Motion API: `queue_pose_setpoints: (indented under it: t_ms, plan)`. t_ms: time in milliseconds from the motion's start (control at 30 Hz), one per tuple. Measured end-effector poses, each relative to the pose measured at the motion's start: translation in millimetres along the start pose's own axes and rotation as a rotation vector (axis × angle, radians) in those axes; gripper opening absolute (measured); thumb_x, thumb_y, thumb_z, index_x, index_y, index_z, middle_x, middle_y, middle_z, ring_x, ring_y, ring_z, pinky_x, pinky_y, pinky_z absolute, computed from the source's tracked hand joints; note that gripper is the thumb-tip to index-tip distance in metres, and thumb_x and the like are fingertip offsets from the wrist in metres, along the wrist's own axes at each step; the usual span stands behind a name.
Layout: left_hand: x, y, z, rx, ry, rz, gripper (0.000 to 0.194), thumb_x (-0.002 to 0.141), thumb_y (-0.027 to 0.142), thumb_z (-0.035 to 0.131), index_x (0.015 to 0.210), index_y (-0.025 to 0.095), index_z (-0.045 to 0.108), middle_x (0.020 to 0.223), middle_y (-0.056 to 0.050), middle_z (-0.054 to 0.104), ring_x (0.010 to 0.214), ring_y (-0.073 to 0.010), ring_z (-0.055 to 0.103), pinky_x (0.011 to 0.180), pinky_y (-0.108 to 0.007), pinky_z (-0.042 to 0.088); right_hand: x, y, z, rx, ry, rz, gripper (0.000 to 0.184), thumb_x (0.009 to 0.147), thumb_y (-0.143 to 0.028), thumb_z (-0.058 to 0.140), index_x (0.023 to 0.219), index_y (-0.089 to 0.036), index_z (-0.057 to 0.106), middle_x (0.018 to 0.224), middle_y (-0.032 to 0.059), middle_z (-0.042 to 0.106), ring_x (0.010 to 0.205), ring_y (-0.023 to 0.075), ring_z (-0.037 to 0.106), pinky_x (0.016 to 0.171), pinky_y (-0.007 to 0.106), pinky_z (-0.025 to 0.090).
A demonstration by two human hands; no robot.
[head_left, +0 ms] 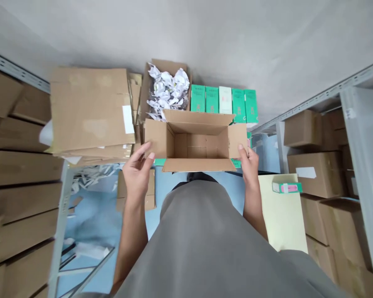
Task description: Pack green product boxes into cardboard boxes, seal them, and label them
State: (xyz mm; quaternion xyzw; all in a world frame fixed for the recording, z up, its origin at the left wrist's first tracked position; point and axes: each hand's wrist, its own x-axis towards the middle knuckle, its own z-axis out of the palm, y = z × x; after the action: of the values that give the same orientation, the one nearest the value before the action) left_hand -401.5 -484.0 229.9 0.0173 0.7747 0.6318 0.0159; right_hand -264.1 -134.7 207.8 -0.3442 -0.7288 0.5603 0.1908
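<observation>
An open cardboard box (pixel 202 164) is in front of me, its flaps folded outward and its inside bare. My left hand (pixel 138 171) is at its left flap, with thumb and forefinger at the flap's lower corner. At the other end, my right hand (pixel 249 163) grips the edge of the right flap, thumb on top. Just behind stands a row of green boxes (pixel 211 99) with one white box (pixel 225 100) among them. Parts of further green boxes show beneath and beside the cardboard box.
Crumpled white paper (pixel 170 89) fills a carton (pixel 169 65) at the back. Flattened cardboard (pixel 90 109) is stacked to the left. Shelves of brown cartons (pixel 25 167) flank both sides. A green and pink box (pixel 286 188) lies on a pale yellow surface (pixel 282 219) at right.
</observation>
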Motion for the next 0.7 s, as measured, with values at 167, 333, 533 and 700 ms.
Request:
queue_pose_setpoints:
  t_ms: [167,333,533,700]
  plan:
    - [14,6,2.0,0.019,0.01,-0.027,0.037,0.094,0.053,0.088,0.118,0.025,0.088,0.135,-0.011,0.084,0.139,-0.0329,0.075,0.123,-0.05,0.059,13,-12,-8,-0.055,-0.042,0.032,0.061,0.094,-0.083,0.073,0.092,-0.022,0.076,0.079,0.0032,0.072,0.088,0.0248,0.069,0.079,0.034,0.058]
    - [51,14,6.8,-0.052,0.043,0.087,0.024,0.092,0.048,0.09,0.095,0.026,0.081,0.141,-0.009,0.081,0.139,-0.0313,0.075,0.123,-0.053,0.06,15,-26,-17,-0.14,-0.103,-0.003,0.065,0.096,-0.086,0.07,0.076,-0.025,0.058,0.068,-0.0039,0.051,0.07,0.0165,0.047,0.066,0.03,0.042]
    - [117,15,27.5,0.006,0.055,0.136,0.028,0.097,0.049,0.085,0.111,0.025,0.081,0.134,-0.01,0.082,0.132,-0.0291,0.077,0.123,-0.051,0.06,16,-36,-18,-0.197,-0.138,-0.016,0.073,0.099,-0.089,0.065,0.072,-0.027,0.036,0.071,-0.0069,0.031,0.067,0.0137,0.032,0.063,0.03,0.029]
    - [176,-15,56.1,0.294,-0.136,0.035,0.048,0.098,0.058,0.074,0.124,0.017,0.077,0.129,-0.017,0.082,0.119,-0.0293,0.078,0.109,-0.044,0.064,13,-42,-13,-0.218,-0.107,-0.003,0.072,0.1,-0.089,0.064,0.073,-0.027,0.038,0.072,-0.0066,0.032,0.068,0.0143,0.034,0.063,0.03,0.03]
